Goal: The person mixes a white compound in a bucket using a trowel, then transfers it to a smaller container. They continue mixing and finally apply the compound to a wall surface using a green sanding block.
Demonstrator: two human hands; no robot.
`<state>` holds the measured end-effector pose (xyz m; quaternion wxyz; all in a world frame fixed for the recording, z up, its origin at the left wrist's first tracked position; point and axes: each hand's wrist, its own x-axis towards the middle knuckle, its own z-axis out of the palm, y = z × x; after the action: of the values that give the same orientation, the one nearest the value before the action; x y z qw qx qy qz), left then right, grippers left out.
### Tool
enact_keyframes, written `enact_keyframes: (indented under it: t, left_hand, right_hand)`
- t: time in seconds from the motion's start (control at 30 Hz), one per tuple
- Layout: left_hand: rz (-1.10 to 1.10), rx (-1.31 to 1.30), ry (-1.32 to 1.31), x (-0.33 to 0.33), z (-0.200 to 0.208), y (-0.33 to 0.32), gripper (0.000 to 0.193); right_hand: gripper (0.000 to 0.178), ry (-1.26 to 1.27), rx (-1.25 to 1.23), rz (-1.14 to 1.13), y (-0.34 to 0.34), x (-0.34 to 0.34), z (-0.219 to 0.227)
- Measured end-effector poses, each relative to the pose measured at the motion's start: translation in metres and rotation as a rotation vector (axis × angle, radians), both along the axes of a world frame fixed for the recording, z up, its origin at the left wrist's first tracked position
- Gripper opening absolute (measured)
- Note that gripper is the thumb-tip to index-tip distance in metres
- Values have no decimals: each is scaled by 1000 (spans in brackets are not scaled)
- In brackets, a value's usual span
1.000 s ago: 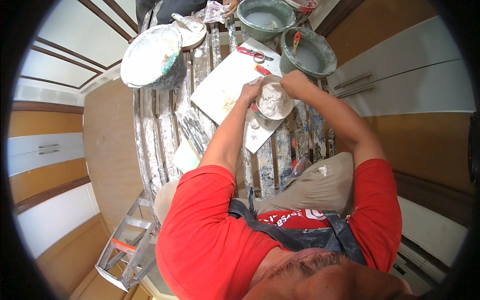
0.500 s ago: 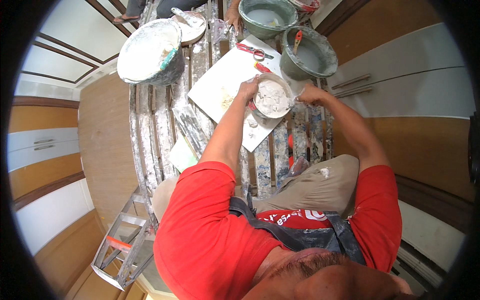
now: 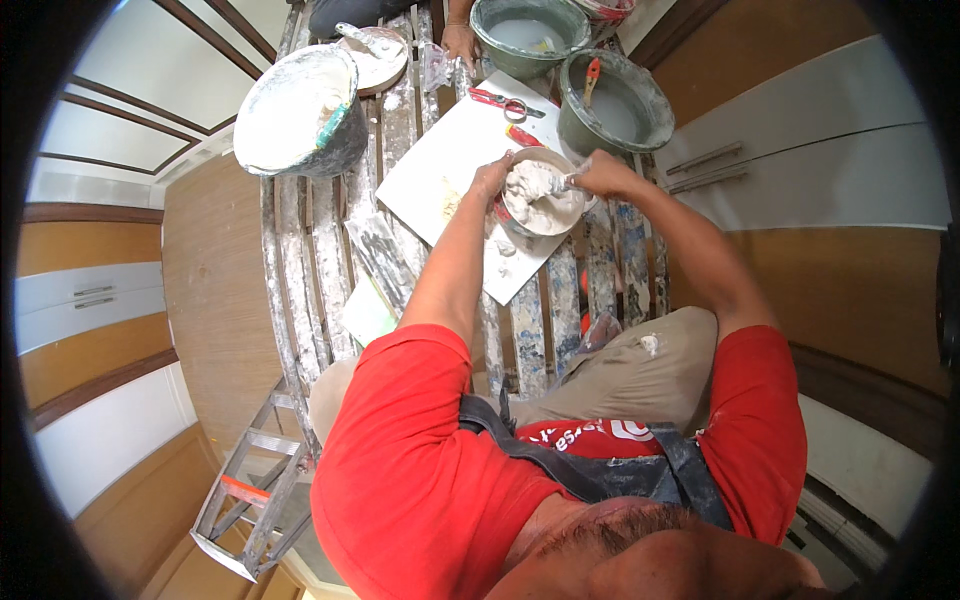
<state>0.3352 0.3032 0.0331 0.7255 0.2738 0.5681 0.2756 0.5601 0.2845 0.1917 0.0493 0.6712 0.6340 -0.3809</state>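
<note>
A round white tub (image 3: 578, 212) holds thick white paste (image 3: 540, 212), with smears on its rim. My left hand (image 3: 490, 178) is closed on the tub's left rim. In my right hand (image 3: 605, 176) is a putty knife (image 3: 556, 185), its paste-coated blade down in the mix; part of it is hidden by my fingers. Beneath the tub lies a white board (image 3: 415, 175) with dabs of paste on it. Just beyond the tub rest a red-handled tool (image 3: 522, 136) and red-handled scissors (image 3: 514, 110).
The slatted platform (image 3: 322, 270) is spattered white. Green-grey buckets (image 3: 655, 135) of cloudy water stand far right, one with a paintbrush (image 3: 592, 72). A large bucket (image 3: 345, 148) of white material stands left. Another person's hand (image 3: 460, 44) rests at the far edge. A stepladder (image 3: 262, 490) stands lower left.
My right hand has moved left over the tub's rim, and the putty knife now pushes into the paste, heaping it up. The left hand keeps its hold on the rim.
</note>
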Motion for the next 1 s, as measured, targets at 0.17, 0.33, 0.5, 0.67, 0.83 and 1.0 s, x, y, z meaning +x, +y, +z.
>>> enact_keyframes:
  t: [0.17, 0.33, 0.5, 0.67, 0.83, 1.0]
  left_hand:
    - [11, -34, -20, -7, 10, -2, 52]
    - [-23, -38, -17, -2, 14, -4, 49]
    - [3, -24, -27, -7, 5, -2, 56]
    - [-23, 18, 85, -3, 20, -12, 58]
    - [6, 26, 17, 1, 1, 1, 60]
    - [60, 17, 62, 7, 19, -9, 58]
  right_hand:
    - [19, -340, 445, 486, -11, -51, 46]
    - [16, -349, 387, 817, -26, -54, 13]
    - [13, -356, 325, 984, -29, -54, 29]
    - [16, -467, 336, 799, -13, -35, 56]
    - [18, -384, 330, 746, -6, -26, 6]
    - [16, -434, 246, 853, -26, -33, 27]
